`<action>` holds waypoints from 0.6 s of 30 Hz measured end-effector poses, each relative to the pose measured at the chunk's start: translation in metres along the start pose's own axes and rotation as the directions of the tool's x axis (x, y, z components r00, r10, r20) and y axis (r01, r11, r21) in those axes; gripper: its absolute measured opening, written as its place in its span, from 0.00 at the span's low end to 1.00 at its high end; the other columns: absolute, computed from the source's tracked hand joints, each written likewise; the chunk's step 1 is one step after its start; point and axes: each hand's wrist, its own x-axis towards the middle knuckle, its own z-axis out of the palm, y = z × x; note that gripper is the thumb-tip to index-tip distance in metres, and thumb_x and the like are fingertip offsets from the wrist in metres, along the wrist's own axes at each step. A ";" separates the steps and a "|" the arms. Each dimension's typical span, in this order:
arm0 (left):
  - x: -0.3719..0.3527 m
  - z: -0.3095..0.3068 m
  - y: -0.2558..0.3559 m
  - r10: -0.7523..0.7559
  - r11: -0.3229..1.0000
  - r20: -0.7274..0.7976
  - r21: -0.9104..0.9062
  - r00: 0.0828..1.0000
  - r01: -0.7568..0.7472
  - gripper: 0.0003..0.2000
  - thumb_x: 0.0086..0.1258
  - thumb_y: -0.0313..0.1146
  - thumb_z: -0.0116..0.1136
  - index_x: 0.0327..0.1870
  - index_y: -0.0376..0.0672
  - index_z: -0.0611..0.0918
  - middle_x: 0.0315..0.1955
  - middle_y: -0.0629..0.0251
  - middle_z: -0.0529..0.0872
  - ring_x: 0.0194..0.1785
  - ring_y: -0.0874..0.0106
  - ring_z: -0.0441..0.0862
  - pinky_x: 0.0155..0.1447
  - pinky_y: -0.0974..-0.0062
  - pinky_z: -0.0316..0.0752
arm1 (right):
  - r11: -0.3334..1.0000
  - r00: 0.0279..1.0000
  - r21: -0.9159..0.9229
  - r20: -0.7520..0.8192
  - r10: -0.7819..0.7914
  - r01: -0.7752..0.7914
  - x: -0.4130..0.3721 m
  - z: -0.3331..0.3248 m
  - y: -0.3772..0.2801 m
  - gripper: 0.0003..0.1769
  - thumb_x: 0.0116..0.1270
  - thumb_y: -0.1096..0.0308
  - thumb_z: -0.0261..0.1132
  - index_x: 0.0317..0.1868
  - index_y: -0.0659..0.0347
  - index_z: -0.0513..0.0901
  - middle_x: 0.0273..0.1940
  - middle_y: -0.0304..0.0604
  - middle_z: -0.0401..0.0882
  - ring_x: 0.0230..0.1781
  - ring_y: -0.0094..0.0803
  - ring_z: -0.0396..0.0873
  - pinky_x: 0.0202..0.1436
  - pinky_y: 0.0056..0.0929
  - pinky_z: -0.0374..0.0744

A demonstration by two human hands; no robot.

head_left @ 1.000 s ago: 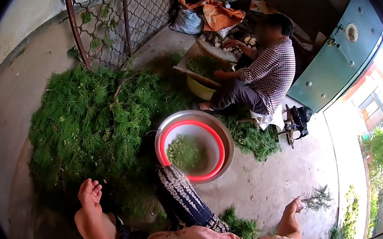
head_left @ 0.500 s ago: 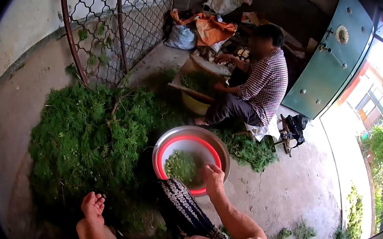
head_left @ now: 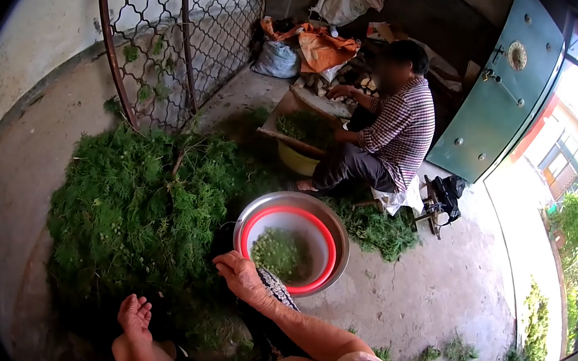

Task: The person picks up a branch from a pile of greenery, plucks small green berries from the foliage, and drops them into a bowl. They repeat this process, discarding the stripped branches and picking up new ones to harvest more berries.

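Note:
My left hand is raised palm up at the lower left, beside the green cut branches, its fingers loosely curled and apart with nothing seen in them. Over the left rim of the basin, near my knee, hangs my right hand, back up, fingers bent together; whatever they may hold is hidden. The metal basin has a white bowl with a red rim inside it. Small green pieces lie in that bowl.
Across from me a co-worker sits on a low stool, with a tray of greenery over a yellow basin. A metal lattice leans at the wall. A green door stands at the right. Sacks lie behind.
My right hand has moved left from above the bowl's right side to its left rim, near the branches. My left hand has shifted only slightly.

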 end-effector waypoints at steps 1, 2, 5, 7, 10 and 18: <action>-0.001 -0.003 0.000 -0.001 1.000 -0.002 -0.005 1.000 0.001 0.08 0.62 0.37 0.59 0.41 0.50 0.77 0.29 0.71 0.83 0.28 0.76 0.79 0.29 0.80 0.70 | 1.000 1.000 0.012 0.019 0.019 -0.019 -0.001 0.001 0.000 0.07 0.60 0.73 0.59 0.39 0.63 0.78 0.34 0.46 0.75 0.35 0.42 0.76 0.38 0.33 0.74; -0.003 -0.004 0.001 -0.002 1.000 -0.004 -0.010 1.000 0.002 0.08 0.62 0.36 0.59 0.41 0.50 0.77 0.29 0.71 0.83 0.28 0.76 0.79 0.29 0.80 0.71 | 0.999 0.999 0.024 0.039 0.035 -0.036 -0.001 0.002 -0.001 0.07 0.60 0.73 0.59 0.39 0.63 0.78 0.35 0.46 0.75 0.36 0.44 0.76 0.38 0.35 0.74; -0.008 -0.011 0.004 0.012 1.000 -0.003 -0.027 1.000 -0.012 0.08 0.62 0.36 0.59 0.41 0.50 0.77 0.29 0.71 0.83 0.28 0.76 0.79 0.29 0.80 0.71 | 0.999 0.996 0.002 0.082 0.048 -0.049 -0.004 0.002 -0.008 0.08 0.60 0.73 0.59 0.39 0.62 0.78 0.34 0.47 0.75 0.36 0.45 0.76 0.39 0.35 0.74; -0.010 -0.014 0.005 0.018 1.000 -0.002 -0.023 1.000 -0.018 0.09 0.62 0.37 0.59 0.42 0.50 0.77 0.30 0.70 0.83 0.28 0.75 0.79 0.29 0.80 0.71 | 0.999 0.994 0.022 0.095 0.045 -0.048 -0.005 0.004 -0.011 0.08 0.59 0.73 0.59 0.40 0.62 0.78 0.34 0.47 0.74 0.36 0.45 0.75 0.39 0.36 0.74; -0.014 -0.015 0.005 0.005 1.000 -0.001 0.004 1.000 -0.005 0.10 0.62 0.37 0.59 0.42 0.50 0.78 0.30 0.69 0.83 0.29 0.75 0.79 0.30 0.80 0.71 | 0.999 0.993 0.053 0.122 -0.001 -0.006 -0.005 0.009 -0.011 0.08 0.60 0.74 0.59 0.40 0.63 0.78 0.34 0.45 0.75 0.30 0.35 0.77 0.34 0.29 0.76; -0.016 0.003 0.002 -0.035 0.998 0.014 0.055 0.999 0.034 0.08 0.62 0.36 0.59 0.41 0.48 0.77 0.29 0.68 0.82 0.27 0.74 0.79 0.27 0.80 0.71 | 0.999 0.956 0.003 0.292 -0.043 0.044 0.023 0.012 0.003 0.07 0.59 0.73 0.60 0.37 0.64 0.79 0.30 0.45 0.78 0.25 0.32 0.79 0.30 0.27 0.77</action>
